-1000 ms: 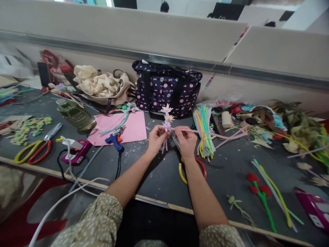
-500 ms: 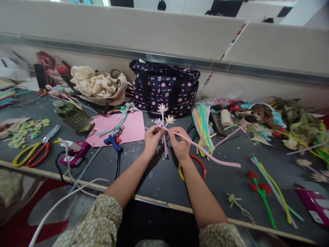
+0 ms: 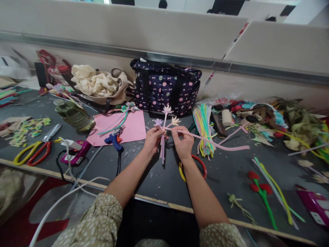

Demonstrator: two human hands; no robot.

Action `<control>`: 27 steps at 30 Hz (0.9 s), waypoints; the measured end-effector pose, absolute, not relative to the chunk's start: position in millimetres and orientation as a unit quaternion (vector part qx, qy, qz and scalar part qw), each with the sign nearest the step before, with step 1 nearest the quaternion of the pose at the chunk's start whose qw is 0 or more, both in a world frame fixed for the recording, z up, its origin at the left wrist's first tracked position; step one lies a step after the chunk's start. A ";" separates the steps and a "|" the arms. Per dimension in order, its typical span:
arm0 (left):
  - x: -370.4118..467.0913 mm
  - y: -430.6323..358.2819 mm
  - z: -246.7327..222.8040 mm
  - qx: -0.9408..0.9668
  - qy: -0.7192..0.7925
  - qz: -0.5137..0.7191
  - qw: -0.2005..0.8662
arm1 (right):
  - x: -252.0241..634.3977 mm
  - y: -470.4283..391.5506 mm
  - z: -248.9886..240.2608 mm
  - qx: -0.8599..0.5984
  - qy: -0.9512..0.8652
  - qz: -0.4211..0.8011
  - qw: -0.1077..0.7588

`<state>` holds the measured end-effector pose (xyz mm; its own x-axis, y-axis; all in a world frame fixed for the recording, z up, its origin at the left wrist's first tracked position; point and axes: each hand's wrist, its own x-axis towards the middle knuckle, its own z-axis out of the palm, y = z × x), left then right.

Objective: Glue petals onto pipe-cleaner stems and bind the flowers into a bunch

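Between thumb and fingers, my left hand (image 3: pixel 153 138) pinches the stems of a small pipe-cleaner flower bunch (image 3: pixel 167 110). Its heads are pale pink, lilac and cream, and the stem ends hang below the fingers. My right hand (image 3: pixel 184 142) is closed on a long pink pipe cleaner (image 3: pixel 218 144), whose near end meets the stems at my left fingertips. The free end of that pipe cleaner reaches out to the right, over the table. Under my right wrist lie red-and-yellow-handled scissors (image 3: pixel 202 166), partly hidden.
A bundle of coloured pipe cleaners (image 3: pixel 204 128) lies right of my hands. To the left are a blue glue gun (image 3: pixel 114 140) by pink paper (image 3: pixel 133 127), a green bottle (image 3: pixel 74 115), a purple power strip (image 3: pixel 79 152) and large scissors (image 3: pixel 38 147). A dark patterned bag (image 3: pixel 164 89) stands behind.
The flower bunch has tilted slightly, its heads shifting right and its stem ends left. My right hand has moved a little right, and the pink pipe cleaner's free end has swung right and up.
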<state>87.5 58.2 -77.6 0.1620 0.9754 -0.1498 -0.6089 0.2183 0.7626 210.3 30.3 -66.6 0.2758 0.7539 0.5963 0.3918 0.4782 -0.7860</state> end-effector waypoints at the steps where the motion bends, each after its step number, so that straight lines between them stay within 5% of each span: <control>1: 87.8 58.2 -78.3 0.272 0.325 0.557 0.715 | 211.1 31.0 -67.1 -0.495 -0.574 0.150 0.635; 8: 88.2 59.4 -78.3 0.269 0.315 0.551 0.725 | 216.3 35.2 -71.3 -0.518 -0.541 0.203 0.631; 22: 85.8 63.2 -82.5 0.267 0.323 0.510 0.751 | 220.3 31.6 -68.6 -0.537 -0.646 -0.039 0.541; 27: 85.5 63.8 -83.3 0.282 0.324 0.482 0.764 | 224.9 33.2 -64.6 -0.487 -0.676 -0.013 0.553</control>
